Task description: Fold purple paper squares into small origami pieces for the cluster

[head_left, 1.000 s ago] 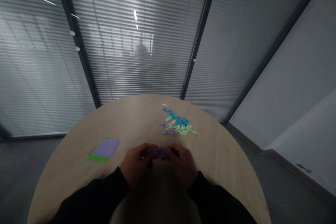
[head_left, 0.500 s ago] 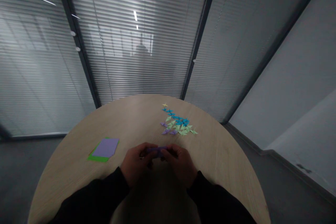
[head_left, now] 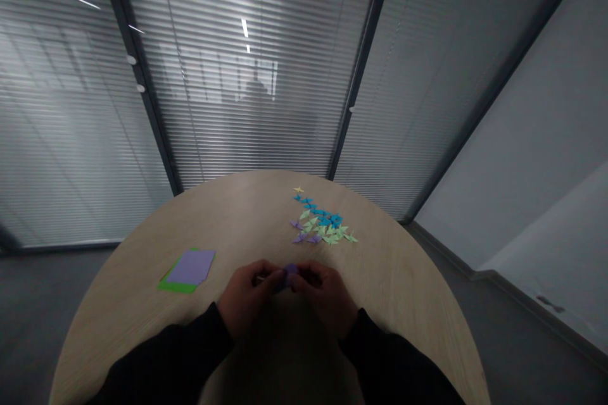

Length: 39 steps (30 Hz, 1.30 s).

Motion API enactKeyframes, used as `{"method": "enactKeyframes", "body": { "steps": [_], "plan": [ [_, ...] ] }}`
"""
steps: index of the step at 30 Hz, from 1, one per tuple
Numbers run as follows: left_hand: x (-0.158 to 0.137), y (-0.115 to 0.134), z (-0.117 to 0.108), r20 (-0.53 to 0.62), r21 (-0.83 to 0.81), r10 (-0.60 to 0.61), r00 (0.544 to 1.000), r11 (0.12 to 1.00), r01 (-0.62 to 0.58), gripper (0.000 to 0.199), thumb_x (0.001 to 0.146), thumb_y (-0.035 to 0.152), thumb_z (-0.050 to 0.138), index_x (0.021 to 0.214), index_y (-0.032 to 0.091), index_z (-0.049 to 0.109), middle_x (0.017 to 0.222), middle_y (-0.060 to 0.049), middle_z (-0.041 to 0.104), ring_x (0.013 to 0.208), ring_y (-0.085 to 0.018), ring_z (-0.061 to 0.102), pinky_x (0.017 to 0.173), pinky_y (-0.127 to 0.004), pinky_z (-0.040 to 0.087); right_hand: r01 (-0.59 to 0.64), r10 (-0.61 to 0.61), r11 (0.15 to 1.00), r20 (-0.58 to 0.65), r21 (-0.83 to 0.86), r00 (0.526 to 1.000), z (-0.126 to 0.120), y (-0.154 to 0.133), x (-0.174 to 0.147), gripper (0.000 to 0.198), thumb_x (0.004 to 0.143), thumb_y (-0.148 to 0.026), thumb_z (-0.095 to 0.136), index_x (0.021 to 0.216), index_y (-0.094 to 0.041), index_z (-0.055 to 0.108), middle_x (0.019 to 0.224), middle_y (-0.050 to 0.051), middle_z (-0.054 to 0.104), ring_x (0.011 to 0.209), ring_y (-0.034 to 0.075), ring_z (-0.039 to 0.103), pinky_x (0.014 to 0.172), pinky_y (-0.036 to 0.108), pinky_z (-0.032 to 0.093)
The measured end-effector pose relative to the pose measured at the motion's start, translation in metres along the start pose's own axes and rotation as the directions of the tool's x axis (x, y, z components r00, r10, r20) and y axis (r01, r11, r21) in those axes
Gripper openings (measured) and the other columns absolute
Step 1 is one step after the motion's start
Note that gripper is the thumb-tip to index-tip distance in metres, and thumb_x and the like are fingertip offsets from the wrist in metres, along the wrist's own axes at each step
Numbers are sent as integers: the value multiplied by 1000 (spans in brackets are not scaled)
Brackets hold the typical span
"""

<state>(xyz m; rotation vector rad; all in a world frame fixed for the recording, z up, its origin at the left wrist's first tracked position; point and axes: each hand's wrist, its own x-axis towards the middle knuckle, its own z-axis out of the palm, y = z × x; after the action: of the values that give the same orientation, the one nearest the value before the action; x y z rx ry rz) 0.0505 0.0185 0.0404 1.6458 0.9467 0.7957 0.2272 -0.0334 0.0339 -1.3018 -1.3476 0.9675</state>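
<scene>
A small piece of folded purple paper (head_left: 291,270) is pinched between my two hands near the front of the table. My left hand (head_left: 249,294) grips it from the left with thumb and fingers. From the right, my right hand (head_left: 325,294) holds it the same way, the two sets of fingertips almost meeting. Much of the paper is hidden behind the fingers, so its exact folded shape cannot be made out. Just beyond the hands lies a group of small folded paper figures, with pale green ones (head_left: 332,235), blue ones (head_left: 327,218) and purple ones (head_left: 300,237).
Left of my hands, a stack of square paper sheets lies on the round wooden table (head_left: 228,215), a purple sheet (head_left: 192,267) over green ones (head_left: 178,288). One yellow folded figure (head_left: 298,189) sits at the far end of the group. Glass panels with blinds (head_left: 256,126) stand behind the table.
The purple paper showed as a flat, wide strip between my fingers; now a smaller, rounder part of it shows. My fingertips have drawn slightly closer together. Everything else is unmoved.
</scene>
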Motion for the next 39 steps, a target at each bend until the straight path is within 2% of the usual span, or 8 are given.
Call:
{"method": "enactKeyframes", "body": {
  "steps": [4, 9, 20, 24, 28, 33, 39],
  "plan": [
    [1, 0, 1, -6, -151, -22, 1000, 988, 21, 40, 78, 53, 66, 83, 14, 70, 74, -6, 72, 65, -19, 63, 60, -28, 46, -48, 48, 998, 10, 47, 999, 2, -5, 0, 27, 79, -44, 70, 87, -17, 72, 76, 2, 70, 72, 18, 64, 66, 28, 49],
    [-1, 5, 1, 7, -101, -33, 999, 994, 33, 40, 77, 53, 66, 81, 14, 71, 75, -7, 73, 65, -19, 64, 61, -29, 48, -48, 55, 996, -106, 69, 993, 1, -9, 2, 27, 78, -45, 69, 75, -18, 69, 65, -1, 62, 62, 14, 56, 60, 26, 45],
    [-1, 6, 2, 14, -75, -39, 999, 996, 40, 39, 78, 52, 65, 82, 14, 72, 76, -7, 74, 68, -20, 67, 63, -30, 49, 40, -35, 999, -161, 30, 986, 4, -6, 3, 34, 87, -48, 59, 69, -19, 61, 63, -2, 55, 62, 14, 53, 61, 26, 45],
    [0, 5, 2, -15, -123, -46, 999, 991, 44, 38, 77, 51, 66, 81, 14, 72, 77, -7, 75, 68, -20, 67, 64, -30, 49, 1, 6, 997, -92, 76, 996, 7, -8, 2, 28, 86, -46, 60, 81, -19, 65, 70, -1, 60, 64, 14, 56, 61, 26, 46],
    [-1, 3, 3, -31, -149, -46, 998, 988, 41, 37, 77, 51, 66, 81, 14, 71, 77, -8, 75, 68, -20, 67, 63, -30, 50, -12, 13, 1000, -85, 17, 996, 8, -10, 1, 27, 84, -43, 63, 73, -19, 65, 65, -1, 59, 62, 14, 55, 59, 25, 44],
    [-1, 1, 3, -60, -160, -23, 998, 987, 13, 36, 79, 50, 65, 81, 14, 71, 79, -8, 75, 72, -21, 67, 69, -31, 51, -2, 3, 1000, -60, 13, 998, 10, -8, 2, 30, 86, -48, 61, 86, -19, 69, 73, 0, 65, 67, 16, 60, 62, 26, 46],
    [0, -2, 4, -80, -196, -3, 997, 981, -13, 38, 78, 52, 67, 83, 14, 67, 79, -7, 73, 68, -19, 66, 63, -28, 50, 12, -14, 998, -37, -62, 999, 11, -8, -1, 34, 88, -48, 60, 83, -17, 71, 75, 2, 69, 68, 17, 63, 62, 26, 47]
  ]
}}
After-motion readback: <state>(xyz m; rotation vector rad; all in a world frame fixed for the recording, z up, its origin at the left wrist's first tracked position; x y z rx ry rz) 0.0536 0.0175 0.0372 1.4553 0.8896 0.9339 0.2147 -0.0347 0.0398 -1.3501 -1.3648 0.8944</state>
